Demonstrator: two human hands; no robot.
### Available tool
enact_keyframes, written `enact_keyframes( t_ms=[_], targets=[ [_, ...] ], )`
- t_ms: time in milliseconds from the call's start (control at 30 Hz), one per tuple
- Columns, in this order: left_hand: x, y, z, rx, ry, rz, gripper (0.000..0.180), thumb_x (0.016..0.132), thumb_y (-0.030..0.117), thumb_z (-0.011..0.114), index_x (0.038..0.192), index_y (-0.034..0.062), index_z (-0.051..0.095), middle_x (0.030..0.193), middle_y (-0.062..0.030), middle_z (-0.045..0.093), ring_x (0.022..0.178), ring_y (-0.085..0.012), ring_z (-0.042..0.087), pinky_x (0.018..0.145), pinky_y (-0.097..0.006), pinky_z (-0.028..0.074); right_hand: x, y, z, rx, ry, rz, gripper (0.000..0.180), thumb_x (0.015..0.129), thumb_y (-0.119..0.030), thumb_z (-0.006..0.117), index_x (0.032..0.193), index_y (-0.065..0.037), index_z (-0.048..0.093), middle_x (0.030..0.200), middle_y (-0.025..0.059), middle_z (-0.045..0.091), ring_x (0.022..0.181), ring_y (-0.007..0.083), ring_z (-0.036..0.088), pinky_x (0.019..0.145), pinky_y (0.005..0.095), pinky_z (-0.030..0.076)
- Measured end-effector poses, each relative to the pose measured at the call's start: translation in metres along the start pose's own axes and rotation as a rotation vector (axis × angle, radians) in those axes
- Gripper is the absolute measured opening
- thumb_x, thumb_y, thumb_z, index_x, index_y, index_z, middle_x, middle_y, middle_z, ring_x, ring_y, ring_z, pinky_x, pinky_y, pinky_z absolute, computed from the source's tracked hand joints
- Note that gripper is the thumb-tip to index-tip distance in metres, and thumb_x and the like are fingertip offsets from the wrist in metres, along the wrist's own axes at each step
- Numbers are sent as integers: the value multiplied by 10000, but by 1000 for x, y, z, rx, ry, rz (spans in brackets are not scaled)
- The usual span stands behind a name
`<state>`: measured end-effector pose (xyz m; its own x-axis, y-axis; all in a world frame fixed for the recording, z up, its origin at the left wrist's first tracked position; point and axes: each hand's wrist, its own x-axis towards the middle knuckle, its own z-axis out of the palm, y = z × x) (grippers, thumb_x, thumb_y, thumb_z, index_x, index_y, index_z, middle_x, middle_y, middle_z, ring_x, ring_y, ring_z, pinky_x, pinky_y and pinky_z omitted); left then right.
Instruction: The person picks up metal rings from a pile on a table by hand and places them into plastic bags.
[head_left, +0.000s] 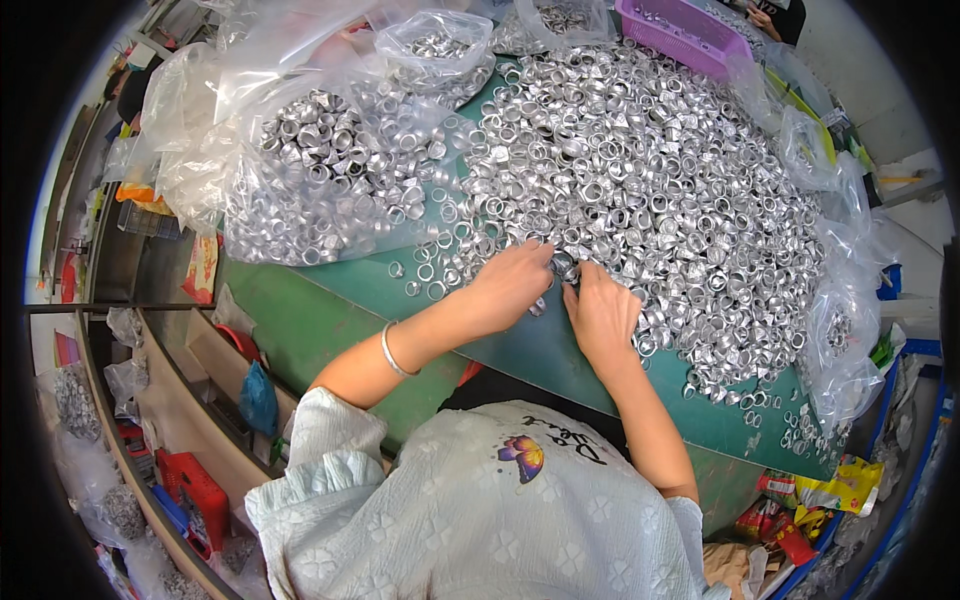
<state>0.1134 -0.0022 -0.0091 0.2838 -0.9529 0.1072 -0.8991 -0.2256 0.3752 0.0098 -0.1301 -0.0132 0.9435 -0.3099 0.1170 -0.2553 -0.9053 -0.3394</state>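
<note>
Both hands, left (pixel 508 287) and right (pixel 601 313), fingers pinching small silver rings (pixel 640 170) on green table (pixel 560 355)

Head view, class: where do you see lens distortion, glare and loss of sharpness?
Head view: fisheye bends the green table edge and leaves black corners; the heap of silver rings and clear plastic bags glint under even light; left hand and right hand are sharp, the rim clutter softer.

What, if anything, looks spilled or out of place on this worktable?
A few silver rings lie scattered on the green table, apart from the main heap, left of the left hand. More strays sit near the table's right edge. Nothing looks damaged.
</note>
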Motion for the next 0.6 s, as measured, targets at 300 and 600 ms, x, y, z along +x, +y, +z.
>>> enact_keyframes(
  t_ms=[300,600],
  targets=[
    [-1,-3,1,-86,50,32,77,696,48,585,753,-4,586,799,-112,467,795,-271,484,674,-361,407,0,-1,2,-37,-33,24,203,727,-177,646,846,-32,569,700,131,611,574,320,583,489,395,429],
    [-6,10,-13,-882,208,-304,41,804,0,553,839,-18,565,902,-47,524,754,-118,518,667,-261,445,-9,17,-20,305,144,113,100,752,-154,615,759,-54,622,465,79,486,416,221,496,427,345,371]
  ],
)
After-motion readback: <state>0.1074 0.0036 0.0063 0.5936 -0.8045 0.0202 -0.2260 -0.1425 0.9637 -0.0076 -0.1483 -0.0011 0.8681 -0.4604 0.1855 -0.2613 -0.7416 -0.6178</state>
